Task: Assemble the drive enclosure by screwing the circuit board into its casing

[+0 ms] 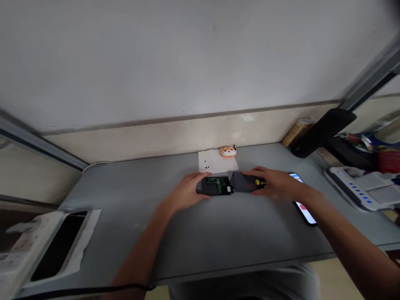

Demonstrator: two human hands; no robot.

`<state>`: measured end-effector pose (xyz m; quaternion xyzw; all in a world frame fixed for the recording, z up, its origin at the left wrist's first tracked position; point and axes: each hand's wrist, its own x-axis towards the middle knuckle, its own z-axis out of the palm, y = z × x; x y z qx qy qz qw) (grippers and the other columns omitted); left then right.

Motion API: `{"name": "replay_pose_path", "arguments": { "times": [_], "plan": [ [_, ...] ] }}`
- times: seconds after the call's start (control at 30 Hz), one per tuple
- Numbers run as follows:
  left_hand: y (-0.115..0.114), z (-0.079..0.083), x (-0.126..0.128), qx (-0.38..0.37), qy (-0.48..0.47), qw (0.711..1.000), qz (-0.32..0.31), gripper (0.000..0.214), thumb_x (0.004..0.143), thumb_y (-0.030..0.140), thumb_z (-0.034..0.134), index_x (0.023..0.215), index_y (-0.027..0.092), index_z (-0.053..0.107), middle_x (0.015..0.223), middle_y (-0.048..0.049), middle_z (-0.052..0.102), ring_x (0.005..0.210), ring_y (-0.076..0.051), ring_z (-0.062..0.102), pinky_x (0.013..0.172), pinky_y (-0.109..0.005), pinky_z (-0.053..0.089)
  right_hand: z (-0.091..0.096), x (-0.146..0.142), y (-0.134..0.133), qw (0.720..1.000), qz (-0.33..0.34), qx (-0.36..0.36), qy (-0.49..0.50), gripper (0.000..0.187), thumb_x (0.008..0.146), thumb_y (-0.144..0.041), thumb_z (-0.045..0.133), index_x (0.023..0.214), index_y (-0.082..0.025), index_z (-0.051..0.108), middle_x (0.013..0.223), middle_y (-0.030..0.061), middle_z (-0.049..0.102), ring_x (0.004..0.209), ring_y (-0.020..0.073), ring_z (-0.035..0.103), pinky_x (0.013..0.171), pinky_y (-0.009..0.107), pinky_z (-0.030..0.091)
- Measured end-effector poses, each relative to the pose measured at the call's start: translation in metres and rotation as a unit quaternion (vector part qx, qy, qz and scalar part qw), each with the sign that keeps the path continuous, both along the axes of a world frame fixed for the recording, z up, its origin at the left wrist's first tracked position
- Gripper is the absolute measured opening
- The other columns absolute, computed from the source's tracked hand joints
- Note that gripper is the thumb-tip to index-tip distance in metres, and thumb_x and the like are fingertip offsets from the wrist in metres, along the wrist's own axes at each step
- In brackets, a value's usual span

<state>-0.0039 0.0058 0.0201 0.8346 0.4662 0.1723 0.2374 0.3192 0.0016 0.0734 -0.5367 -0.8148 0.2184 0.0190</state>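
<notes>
Black board half (217, 186): my left hand (187, 191) is gripping it; at three o'clock my open right hand (275, 183) is covering the lid (245, 182).

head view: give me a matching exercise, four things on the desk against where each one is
Things:
1. open case with the green board
2. black cover
3. phone
4. orange toy

Places:
a. at the far edge of the white paper
b. held in the right hand
c. lying lit on the desk beside the right forearm
d. held at its end by the left hand

Pairs: 1-d, 2-b, 3-c, 4-a
</notes>
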Motion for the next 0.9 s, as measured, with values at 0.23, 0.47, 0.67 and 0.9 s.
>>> {"name": "replay_pose_path", "arguments": {
  "times": [0.23,0.47,0.67,0.9],
  "plan": [
    [0.002,-0.001,0.005,-0.029,-0.018,0.999,0.011,0.075,0.073,0.028,0.089,0.141,0.028,0.058,0.141,-0.0065,0.064,0.132,-0.031,0.057,0.111,-0.046,0.047,-0.001,-0.017,0.004,0.998,0.054,-0.028,0.030,0.066,0.082,-0.048,0.072,0.145,-0.035,0.057,0.132,0.0063,0.066,0.095,0.0270,0.071,0.082,0.035,0.054],
    [0.000,-0.007,0.015,0.004,0.005,1.000,0.014,0.081,0.075,0.032,0.087,0.147,0.029,0.051,0.144,-0.0066,0.062,0.132,-0.032,0.057,0.112,-0.048,0.046,-0.025,-0.045,-0.001,0.993,0.083,0.079,-0.014,0.067,0.086,-0.044,0.074,0.148,-0.031,0.054,0.143,0.0112,0.059,0.089,0.0285,0.074,0.077,0.039,0.057],
    [0.001,-0.011,0.012,0.017,0.024,1.000,0.006,0.099,0.075,0.040,0.087,0.158,0.028,0.033,0.146,-0.0110,0.060,0.131,-0.033,0.059,0.107,-0.046,0.049,-0.024,-0.064,0.008,0.982,0.108,0.115,0.105,0.049,0.088,-0.044,0.072,0.135,-0.034,0.063,0.131,0.0072,0.066,0.083,0.0234,0.073,0.073,0.035,0.056],
    [-0.001,-0.009,0.015,0.044,0.009,0.999,-0.016,0.071,0.080,0.040,0.083,0.142,0.027,0.051,0.141,-0.0093,0.064,0.127,-0.032,0.061,0.108,-0.049,0.048,-0.017,-0.068,0.029,0.792,-0.183,0.240,0.531,0.045,0.099,-0.059,0.042,0.089,-0.023,0.067,0.078,0.0052,0.069,0.075,0.0200,0.067,0.063,0.032,0.052]
  ]
}}
